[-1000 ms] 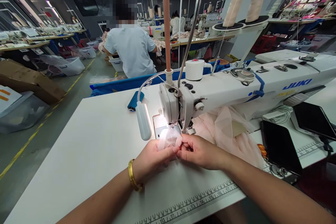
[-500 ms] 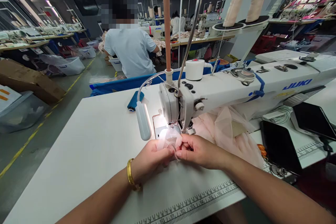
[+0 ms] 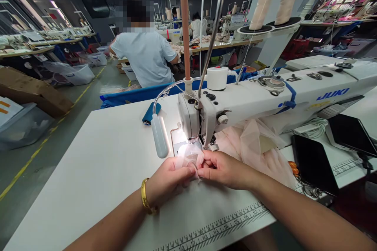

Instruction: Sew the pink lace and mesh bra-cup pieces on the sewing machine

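Just in front of the needle area of a white sewing machine (image 3: pixel 247 106), both hands pinch a small piece of sheer pale fabric (image 3: pixel 190 154). My left hand (image 3: pixel 169 176), with a gold bangle (image 3: pixel 145 196) at the wrist, grips its left side between thumb and fingers. My right hand (image 3: pixel 226 169) has its fingers closed on the right edge, thumb towards the left thumb. The fabric curves up between them in the bright lamp light. More sheer pink fabric (image 3: pixel 256 145) lies bunched under the machine arm, right of my right hand.
A lamp (image 3: pixel 160 135) on a bent metal neck stands left of the needle, beside a teal thread spool (image 3: pixel 151 113). At right lie a black phone (image 3: pixel 313 162), keys and a cable. A ruler strip (image 3: pixel 218 232) runs along the front edge. A co-worker (image 3: pixel 144 55) sits ahead.
My hands and the pinched fabric hold almost the same position. The view has shifted very slightly, and the co-worker's left arm sticks out further to the left.
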`<state>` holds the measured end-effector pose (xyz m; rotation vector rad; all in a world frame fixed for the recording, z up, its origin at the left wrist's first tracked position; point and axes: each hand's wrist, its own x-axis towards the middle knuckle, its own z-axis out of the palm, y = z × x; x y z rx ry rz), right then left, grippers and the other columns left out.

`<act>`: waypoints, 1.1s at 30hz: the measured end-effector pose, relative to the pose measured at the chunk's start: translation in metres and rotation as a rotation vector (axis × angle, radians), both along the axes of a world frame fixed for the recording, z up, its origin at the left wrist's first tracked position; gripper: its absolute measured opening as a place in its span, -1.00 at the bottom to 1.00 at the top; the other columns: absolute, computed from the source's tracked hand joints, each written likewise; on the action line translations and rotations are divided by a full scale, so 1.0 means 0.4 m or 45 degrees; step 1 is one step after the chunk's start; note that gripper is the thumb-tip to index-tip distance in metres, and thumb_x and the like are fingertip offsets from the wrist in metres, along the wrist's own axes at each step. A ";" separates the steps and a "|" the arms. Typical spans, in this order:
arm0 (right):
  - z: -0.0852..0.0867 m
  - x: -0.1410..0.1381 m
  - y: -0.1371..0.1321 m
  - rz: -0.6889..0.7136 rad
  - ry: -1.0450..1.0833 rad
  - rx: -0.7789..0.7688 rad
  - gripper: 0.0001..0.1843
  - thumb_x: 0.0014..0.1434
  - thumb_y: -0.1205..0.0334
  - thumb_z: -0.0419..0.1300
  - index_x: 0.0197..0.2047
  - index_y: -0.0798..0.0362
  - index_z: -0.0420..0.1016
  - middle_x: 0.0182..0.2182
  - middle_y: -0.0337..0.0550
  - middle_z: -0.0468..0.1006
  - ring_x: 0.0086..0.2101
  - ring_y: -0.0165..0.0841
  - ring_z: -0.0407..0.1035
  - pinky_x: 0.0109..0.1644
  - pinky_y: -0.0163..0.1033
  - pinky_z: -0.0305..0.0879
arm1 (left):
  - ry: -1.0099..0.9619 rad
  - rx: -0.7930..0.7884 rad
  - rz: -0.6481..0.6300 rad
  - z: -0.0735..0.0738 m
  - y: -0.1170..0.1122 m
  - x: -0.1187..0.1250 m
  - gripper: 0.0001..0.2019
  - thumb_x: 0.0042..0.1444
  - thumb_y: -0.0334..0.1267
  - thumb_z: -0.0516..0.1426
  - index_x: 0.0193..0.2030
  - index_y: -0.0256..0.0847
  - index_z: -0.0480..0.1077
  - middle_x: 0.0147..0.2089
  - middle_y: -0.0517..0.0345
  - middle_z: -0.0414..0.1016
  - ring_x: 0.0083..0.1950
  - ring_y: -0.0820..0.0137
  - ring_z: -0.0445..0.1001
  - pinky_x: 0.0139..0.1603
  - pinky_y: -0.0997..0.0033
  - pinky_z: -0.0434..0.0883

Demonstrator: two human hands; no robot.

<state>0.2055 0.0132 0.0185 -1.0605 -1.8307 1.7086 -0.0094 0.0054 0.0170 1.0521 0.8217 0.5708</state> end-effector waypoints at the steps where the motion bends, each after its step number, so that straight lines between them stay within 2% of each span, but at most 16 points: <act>1: -0.001 0.000 -0.001 0.000 0.001 -0.001 -0.86 0.23 0.18 0.24 -0.28 0.04 0.38 -0.52 -0.37 0.35 -0.48 -0.45 0.18 -0.41 -0.34 0.08 | 0.009 -0.006 0.003 0.001 0.000 0.001 -0.55 0.11 0.00 0.31 -0.54 -0.22 0.22 -0.55 0.32 0.09 -0.50 0.53 0.04 -0.49 0.45 -0.03; 9: 0.002 0.000 -0.002 -0.002 0.014 0.005 -0.85 0.22 0.17 0.24 -0.29 0.04 0.38 -0.51 -0.37 0.36 -0.48 -0.45 0.19 -0.39 -0.33 0.09 | 0.024 0.003 -0.001 -0.004 0.000 -0.002 -0.57 0.11 -0.02 0.30 -0.54 -0.23 0.24 -0.55 0.31 0.11 -0.50 0.53 0.05 -0.48 0.45 -0.02; 16: 0.002 -0.002 -0.004 -0.033 -0.019 0.051 -0.80 0.21 0.13 0.26 -0.30 0.03 0.35 -0.53 -0.39 0.32 -0.49 -0.46 0.16 -0.42 -0.35 0.05 | 0.127 0.053 -0.064 0.002 0.005 -0.001 -0.52 0.10 0.07 0.34 -0.52 -0.24 0.28 -0.51 0.28 0.17 -0.48 0.52 0.08 -0.48 0.44 -0.02; 33: 0.003 0.005 -0.001 0.014 0.050 -0.001 -0.84 0.25 0.16 0.25 -0.28 0.04 0.37 -0.50 -0.36 0.40 -0.48 -0.46 0.19 -0.39 -0.35 0.07 | -0.017 0.040 -0.095 0.001 0.003 -0.007 -0.52 0.18 0.06 0.29 -0.51 -0.24 0.26 -0.53 0.29 0.15 -0.49 0.53 0.07 -0.48 0.45 -0.02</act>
